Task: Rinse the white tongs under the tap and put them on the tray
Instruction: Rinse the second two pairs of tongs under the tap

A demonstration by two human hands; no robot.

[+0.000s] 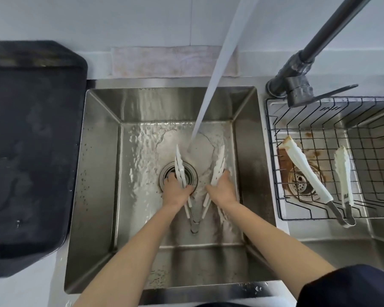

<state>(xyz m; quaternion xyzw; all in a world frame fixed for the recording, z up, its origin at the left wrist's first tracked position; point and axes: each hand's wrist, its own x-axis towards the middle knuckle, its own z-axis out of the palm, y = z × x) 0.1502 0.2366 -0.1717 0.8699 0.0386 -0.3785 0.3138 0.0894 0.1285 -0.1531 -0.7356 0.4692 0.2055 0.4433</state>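
White tongs (217,165) with a metal hinge end are spread wide in a V inside the steel sink (98,173), tips pointing away from me. My left hand (176,191) grips the left arm, and my right hand (222,191) grips the right arm. A stream of water (208,91) from the dark tap (297,69) lands between the two white tips, near the drain (193,176). A large black tray (31,151) lies on the counter left of the sink.
A second pair of white tongs (308,171), stained at one tip, lies in a black wire basket (273,173) over the right-hand basin. A pale cloth (164,63) lies behind the sink. Water covers the sink floor.
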